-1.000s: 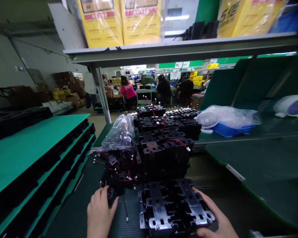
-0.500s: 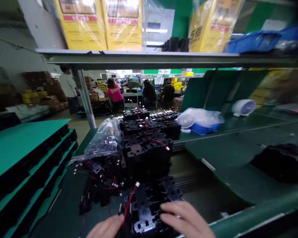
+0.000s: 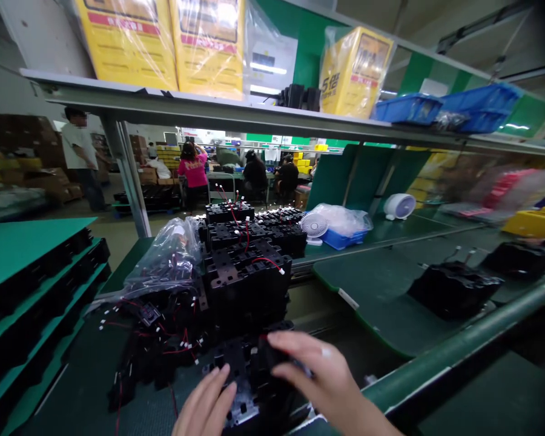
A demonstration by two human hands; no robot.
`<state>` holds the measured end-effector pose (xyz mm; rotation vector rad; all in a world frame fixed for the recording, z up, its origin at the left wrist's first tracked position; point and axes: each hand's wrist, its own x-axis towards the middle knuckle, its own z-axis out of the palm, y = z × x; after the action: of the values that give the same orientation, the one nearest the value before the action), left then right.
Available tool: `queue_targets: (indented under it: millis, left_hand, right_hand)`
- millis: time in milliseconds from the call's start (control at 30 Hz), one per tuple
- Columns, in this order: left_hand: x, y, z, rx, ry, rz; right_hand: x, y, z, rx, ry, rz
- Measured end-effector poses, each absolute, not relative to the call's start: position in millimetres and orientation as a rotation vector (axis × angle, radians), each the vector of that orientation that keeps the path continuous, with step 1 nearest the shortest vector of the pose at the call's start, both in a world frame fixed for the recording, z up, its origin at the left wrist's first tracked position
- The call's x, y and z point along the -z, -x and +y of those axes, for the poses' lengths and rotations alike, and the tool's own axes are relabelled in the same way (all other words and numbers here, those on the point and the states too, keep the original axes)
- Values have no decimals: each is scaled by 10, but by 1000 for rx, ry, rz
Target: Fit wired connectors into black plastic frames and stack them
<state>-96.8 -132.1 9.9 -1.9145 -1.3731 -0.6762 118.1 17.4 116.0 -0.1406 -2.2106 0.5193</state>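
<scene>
In front of me at the bottom lies a black plastic housing (image 3: 238,357) with slots and holes in its top. My left hand (image 3: 209,399) rests at its left side, fingers stretched out and touching it. Over the right half of the housing, my right hand (image 3: 318,375) pinches a small black part (image 3: 264,357) between thumb and fingers; a bit of red shows by the fingertips. The part's lower side merges with the dark housing, so I cannot tell whether it is seated. Loose black parts with red wires and white connectors (image 3: 149,339) lie to the left.
Stacked black housings (image 3: 249,290) stand just ahead, beside a clear plastic bag (image 3: 168,254). A white fan (image 3: 313,225) and a blue tray (image 3: 345,237) are behind. Black units (image 3: 454,290) sit on the green conveyor at right. Green-topped trays (image 3: 36,242) are stacked at left.
The view has swung right. The small wired part at my left hand is no longer seen there; my right hand, earlier flat over the housing, now grips a small black part. The left fingers have straightened.
</scene>
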Motion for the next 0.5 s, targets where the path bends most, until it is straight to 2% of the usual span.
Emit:
queue_targets:
  millis: [100, 200, 500]
  left_hand:
    - [-46, 817, -1246, 480, 1816, -1342]
    - [-16, 665, -1187, 452, 1730, -1330]
    - [23, 613, -1272, 494, 1738, -1452]
  right_hand:
    - [-1205, -1095, 494, -786, 364, -2231]
    - [-1167, -971, 712, -997, 412, -2260]
    - [-1340, -916, 719, -707, 137, -2593]
